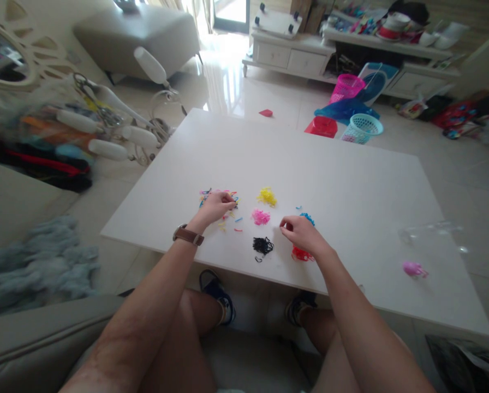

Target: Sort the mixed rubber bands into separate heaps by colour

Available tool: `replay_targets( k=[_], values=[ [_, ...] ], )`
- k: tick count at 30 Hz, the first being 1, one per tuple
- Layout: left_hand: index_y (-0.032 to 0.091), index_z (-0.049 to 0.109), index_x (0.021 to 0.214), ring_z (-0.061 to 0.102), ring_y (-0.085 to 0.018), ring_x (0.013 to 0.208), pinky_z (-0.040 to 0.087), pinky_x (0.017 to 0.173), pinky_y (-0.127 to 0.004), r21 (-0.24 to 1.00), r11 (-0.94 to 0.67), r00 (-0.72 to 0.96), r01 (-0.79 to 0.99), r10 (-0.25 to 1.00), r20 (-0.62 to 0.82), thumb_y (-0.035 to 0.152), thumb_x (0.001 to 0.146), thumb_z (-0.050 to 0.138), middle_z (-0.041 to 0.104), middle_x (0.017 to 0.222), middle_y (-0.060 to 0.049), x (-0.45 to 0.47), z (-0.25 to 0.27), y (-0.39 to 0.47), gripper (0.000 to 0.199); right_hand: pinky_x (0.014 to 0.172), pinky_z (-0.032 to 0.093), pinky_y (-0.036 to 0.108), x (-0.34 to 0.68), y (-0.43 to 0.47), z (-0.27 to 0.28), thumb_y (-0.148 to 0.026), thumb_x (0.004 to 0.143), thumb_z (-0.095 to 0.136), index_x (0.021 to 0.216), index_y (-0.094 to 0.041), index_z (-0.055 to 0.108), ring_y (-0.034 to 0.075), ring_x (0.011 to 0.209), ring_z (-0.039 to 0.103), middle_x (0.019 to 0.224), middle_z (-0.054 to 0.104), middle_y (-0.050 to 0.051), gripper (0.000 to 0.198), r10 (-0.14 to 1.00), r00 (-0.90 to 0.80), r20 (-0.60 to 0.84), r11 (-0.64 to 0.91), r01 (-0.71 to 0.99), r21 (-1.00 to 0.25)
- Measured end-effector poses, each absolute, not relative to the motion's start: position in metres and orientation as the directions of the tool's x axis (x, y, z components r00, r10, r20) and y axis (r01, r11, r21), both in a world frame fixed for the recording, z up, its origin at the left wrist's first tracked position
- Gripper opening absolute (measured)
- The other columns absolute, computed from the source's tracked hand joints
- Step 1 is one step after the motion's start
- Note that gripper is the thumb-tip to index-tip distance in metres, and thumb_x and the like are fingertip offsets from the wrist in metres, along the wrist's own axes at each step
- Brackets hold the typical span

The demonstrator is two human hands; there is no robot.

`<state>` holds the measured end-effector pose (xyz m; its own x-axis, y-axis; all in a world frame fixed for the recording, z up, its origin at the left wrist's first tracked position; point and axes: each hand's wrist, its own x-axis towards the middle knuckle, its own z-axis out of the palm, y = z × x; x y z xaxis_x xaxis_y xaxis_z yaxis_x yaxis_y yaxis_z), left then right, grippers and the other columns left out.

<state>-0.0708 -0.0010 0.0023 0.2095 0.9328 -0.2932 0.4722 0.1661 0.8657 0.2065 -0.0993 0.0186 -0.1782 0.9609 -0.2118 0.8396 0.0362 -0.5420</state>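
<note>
My left hand (219, 205), above a brown-strapped wristwatch (188, 234), is closed with fingertips pinched over a pile of mixed-colour small bands (206, 200). Whatever its fingers hold is too small to make out. Loose pieces lie scattered just below it. My right hand (300, 231) hovers with curled, closed fingers between a blue pile (308, 218) and a red pile (302, 254), partly hiding both; its fingertips' contents cannot be seen. Between the hands, sorted by colour, lie a yellow pile (267, 197), a pink pile (261, 217) and a black pile (263, 245) of bands.
The white table (330, 174) carries a pink-purple object (414, 269) and a clear plastic item (428, 232) at the right. Beyond its far edge stand a red container (323, 126) and a light blue basket (362, 129). A white lamp frame (158, 125) stands at left.
</note>
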Motion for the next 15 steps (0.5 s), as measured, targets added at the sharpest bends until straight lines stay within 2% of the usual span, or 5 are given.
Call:
replay_targets(
  k=[4, 7, 10, 13, 15],
  values=[
    [0.014, 0.064, 0.073, 0.063, -0.014, 0.069, 0.049, 0.068, -0.027, 0.936, 0.268, 0.329, 0.228, 0.883, -0.333, 0.024, 0.073, 0.071, 0.067, 0.071, -0.005, -0.056, 0.004, -0.008, 0.012, 0.063, 0.039, 0.026, 0.201, -0.098, 0.015, -0.020, 0.084, 0.057, 0.076, -0.019, 0.068, 0.014, 0.066, 0.057, 0.071, 0.066, 0.002, 0.014, 0.976, -0.188, -0.112, 0.092, 0.817, -0.569],
    [0.013, 0.064, 0.076, 0.063, -0.012, 0.070, 0.050, 0.070, -0.027, 0.938, 0.335, 0.426, 0.090, 0.839, -0.340, 0.025, 0.073, 0.074, 0.068, 0.074, -0.006, -0.044, 0.002, -0.015, 0.015, 0.066, 0.044, 0.027, 0.194, -0.097, 0.016, -0.024, 0.086, 0.058, 0.079, -0.019, 0.068, 0.015, 0.068, 0.060, 0.074, 0.068, 0.003, 0.013, 0.988, -0.151, -0.022, 0.099, 0.745, -0.660],
    [0.013, 0.065, 0.078, 0.062, -0.011, 0.068, 0.049, 0.070, -0.026, 0.930, 0.366, 0.498, 0.040, 0.799, -0.336, 0.026, 0.073, 0.076, 0.069, 0.073, -0.005, -0.034, -0.001, -0.021, 0.018, 0.067, 0.050, 0.028, 0.186, -0.097, 0.016, -0.030, 0.087, 0.061, 0.090, -0.020, 0.069, 0.016, 0.074, 0.065, 0.085, 0.072, 0.004, 0.013, 0.998, -0.067, -0.012, 0.031, 0.598, -0.801],
    [0.012, 0.064, 0.078, 0.062, -0.011, 0.069, 0.049, 0.071, -0.026, 0.920, 0.391, 0.551, -0.004, 0.769, -0.324, 0.026, 0.073, 0.076, 0.068, 0.074, -0.004, -0.025, -0.003, -0.026, 0.018, 0.071, 0.056, 0.031, 0.177, -0.097, 0.012, -0.035, 0.086, 0.067, 0.105, -0.021, 0.067, 0.018, 0.085, 0.070, 0.103, 0.074, 0.007, 0.024, 0.997, -0.041, -0.060, -0.038, 0.405, -0.914],
    [0.013, 0.064, 0.077, 0.061, -0.011, 0.069, 0.048, 0.070, -0.025, 0.917, 0.398, 0.574, -0.019, 0.755, -0.316, 0.025, 0.073, 0.076, 0.068, 0.074, -0.004, -0.022, -0.004, -0.029, 0.018, 0.077, 0.058, 0.033, 0.172, -0.096, 0.007, -0.037, 0.083, 0.071, 0.108, -0.021, 0.066, 0.020, 0.090, 0.071, 0.107, 0.074, 0.009, 0.029, 0.995, -0.051, -0.087, -0.069, 0.284, -0.956]
  ],
)
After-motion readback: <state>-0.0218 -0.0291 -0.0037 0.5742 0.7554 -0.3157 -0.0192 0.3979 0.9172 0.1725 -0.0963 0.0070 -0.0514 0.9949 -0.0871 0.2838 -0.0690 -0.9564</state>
